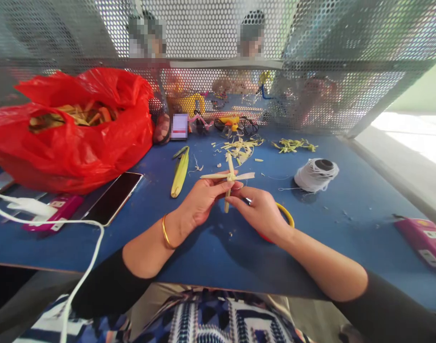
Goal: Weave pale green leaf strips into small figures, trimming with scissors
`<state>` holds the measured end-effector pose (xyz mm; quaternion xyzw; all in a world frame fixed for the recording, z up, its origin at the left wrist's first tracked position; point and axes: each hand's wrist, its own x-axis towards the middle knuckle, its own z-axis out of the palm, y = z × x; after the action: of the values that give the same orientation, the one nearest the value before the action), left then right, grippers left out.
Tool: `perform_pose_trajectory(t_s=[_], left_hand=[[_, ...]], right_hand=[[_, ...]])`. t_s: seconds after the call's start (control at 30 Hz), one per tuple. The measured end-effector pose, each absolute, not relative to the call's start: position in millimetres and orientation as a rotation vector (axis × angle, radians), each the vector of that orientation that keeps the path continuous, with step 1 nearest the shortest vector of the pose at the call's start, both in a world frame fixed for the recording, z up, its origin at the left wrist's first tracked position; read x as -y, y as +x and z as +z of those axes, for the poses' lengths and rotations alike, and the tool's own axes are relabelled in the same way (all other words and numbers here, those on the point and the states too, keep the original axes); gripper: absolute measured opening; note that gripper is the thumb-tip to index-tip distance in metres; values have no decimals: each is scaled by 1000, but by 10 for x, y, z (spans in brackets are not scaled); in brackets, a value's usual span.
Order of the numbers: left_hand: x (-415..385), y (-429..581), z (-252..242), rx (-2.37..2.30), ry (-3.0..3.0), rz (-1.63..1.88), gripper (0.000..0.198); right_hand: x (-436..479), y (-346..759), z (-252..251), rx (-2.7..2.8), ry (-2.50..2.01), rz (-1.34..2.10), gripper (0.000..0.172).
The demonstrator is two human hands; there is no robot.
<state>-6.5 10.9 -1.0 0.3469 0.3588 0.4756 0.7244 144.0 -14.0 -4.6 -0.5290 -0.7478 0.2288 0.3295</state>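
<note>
A small cross of pale, husk-like strips (231,176) is held up above the blue table, with a knot-like fold at its middle. My left hand (202,197) pinches it near the centre between thumb and fingers. From the other side, my right hand (258,209) has its fingers closed at the lower strip. Beneath the right hand a yellow and red looped handle (286,214) shows in part; the rest is hidden. A yellow-green husk-covered piece (180,172) lies left of the hands. Pale trimmings (242,148) are scattered beyond them.
A red plastic bag (132,138) with dry husks stands left, by a phone (114,197), white cable (98,252) and purple power strip (55,212). Right are a white thread spool (316,175) and another power strip (423,238). A perforated screen (218,28) separates people behind.
</note>
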Motion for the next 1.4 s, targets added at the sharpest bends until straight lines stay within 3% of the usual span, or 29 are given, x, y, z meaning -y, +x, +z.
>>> perform_pose_trajectory(t_s=[0.17,0.47,0.63,0.73,0.9,1.13,1.4], left_hand=[[-79,-22,-8,-777,734,1061,29],[-111,-42,10,-786,729,1105,31],[-123,-95,67,-835,738,1078,29],[-121,-116,101,-863,761,1025,31],[-105,-91,64,-933,895,980,37],[-120,-70,23,-1053,1049,1073,47],[-183,-152,78,-957,980,1010,42]], right_hand=[[131,1384,-126,1749,-1346,875,31],[150,1410,-54,1967,-1088,784,34],[139,1526,40,1871,-1271,368,34],[75,1593,92,1760,-1335,175,21],[19,1582,44,2009,-1402,518,27],[84,1576,100,2078,-1292,356,34],[56,1598,143,1964,-1319,627,30]])
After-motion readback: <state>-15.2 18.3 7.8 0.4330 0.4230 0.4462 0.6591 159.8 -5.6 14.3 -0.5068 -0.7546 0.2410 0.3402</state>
